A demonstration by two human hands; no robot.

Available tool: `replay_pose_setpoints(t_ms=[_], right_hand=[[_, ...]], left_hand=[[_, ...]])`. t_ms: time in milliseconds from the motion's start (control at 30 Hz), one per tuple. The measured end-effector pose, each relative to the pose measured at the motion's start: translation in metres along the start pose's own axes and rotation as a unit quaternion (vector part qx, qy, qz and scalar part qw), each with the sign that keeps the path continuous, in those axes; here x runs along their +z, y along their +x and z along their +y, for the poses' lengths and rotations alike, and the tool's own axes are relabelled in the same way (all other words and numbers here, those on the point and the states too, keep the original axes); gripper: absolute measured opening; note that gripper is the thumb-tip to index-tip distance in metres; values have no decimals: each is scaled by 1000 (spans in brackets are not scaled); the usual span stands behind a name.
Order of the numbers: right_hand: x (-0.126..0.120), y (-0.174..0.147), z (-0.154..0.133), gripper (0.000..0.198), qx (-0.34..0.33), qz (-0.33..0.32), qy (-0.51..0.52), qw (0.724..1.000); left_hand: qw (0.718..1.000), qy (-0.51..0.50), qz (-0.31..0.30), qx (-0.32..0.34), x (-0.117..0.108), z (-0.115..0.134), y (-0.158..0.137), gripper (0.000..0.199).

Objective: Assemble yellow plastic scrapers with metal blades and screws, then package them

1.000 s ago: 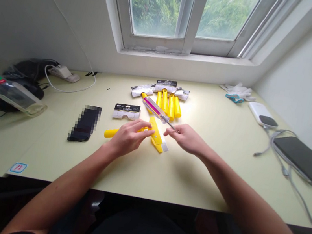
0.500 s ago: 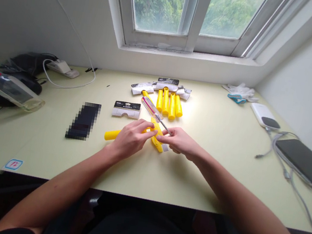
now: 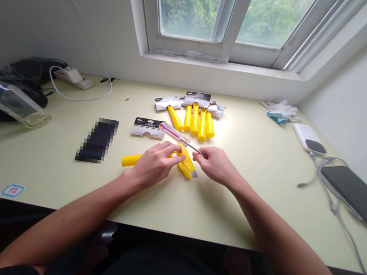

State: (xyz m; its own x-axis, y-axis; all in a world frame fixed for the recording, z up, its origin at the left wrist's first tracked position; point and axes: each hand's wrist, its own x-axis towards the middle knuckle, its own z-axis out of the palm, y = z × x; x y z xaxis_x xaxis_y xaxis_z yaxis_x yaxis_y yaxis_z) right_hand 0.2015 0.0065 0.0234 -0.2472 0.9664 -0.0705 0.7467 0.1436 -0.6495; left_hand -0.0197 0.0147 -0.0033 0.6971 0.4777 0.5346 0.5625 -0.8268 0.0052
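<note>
My left hand (image 3: 155, 162) is closed around a yellow scraper (image 3: 187, 159). The scraper's handle pokes out to the left of that hand, and its head with a short metal blade shows on the right; the middle is hidden under my fingers. In my right hand (image 3: 216, 164) is a screwdriver (image 3: 172, 132), pinched by its metal shaft, its clear handle with a pink stripe pointing away to the left. The screwdriver's tip is hidden in the fingers. My right hand sits just right of the scraper head, apart from it.
Several yellow handles (image 3: 195, 121) lie in a row behind my hands, with printed packaging cards (image 3: 197, 98) behind them and another card (image 3: 148, 128) nearer. A phone (image 3: 97, 140) and plastic bottle (image 3: 16, 102) are left. Gloves (image 3: 282, 111), a power bank (image 3: 310, 138) and cables are right.
My right hand has moved slightly right, away from the scraper head. The screwdriver has swung flatter, its handle now lower and farther left. The left hand still grips the scraper.
</note>
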Motion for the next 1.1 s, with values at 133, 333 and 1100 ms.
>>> replay_pose_setpoints(t_ms=[133, 333, 1100], right_hand=[[-23, -2, 22, 39, 5, -39, -15, 999], [-39, -6, 48, 35, -11, -67, -40, 997], [-52, -14, 75, 53, 24, 88, -138, 986]], left_hand=[[1000, 2, -5, -21, -3, -8, -2, 26], [999, 8, -16, -45, -3, -19, -6, 22], [994, -43, -3, -103, -6, -40, -13, 21]])
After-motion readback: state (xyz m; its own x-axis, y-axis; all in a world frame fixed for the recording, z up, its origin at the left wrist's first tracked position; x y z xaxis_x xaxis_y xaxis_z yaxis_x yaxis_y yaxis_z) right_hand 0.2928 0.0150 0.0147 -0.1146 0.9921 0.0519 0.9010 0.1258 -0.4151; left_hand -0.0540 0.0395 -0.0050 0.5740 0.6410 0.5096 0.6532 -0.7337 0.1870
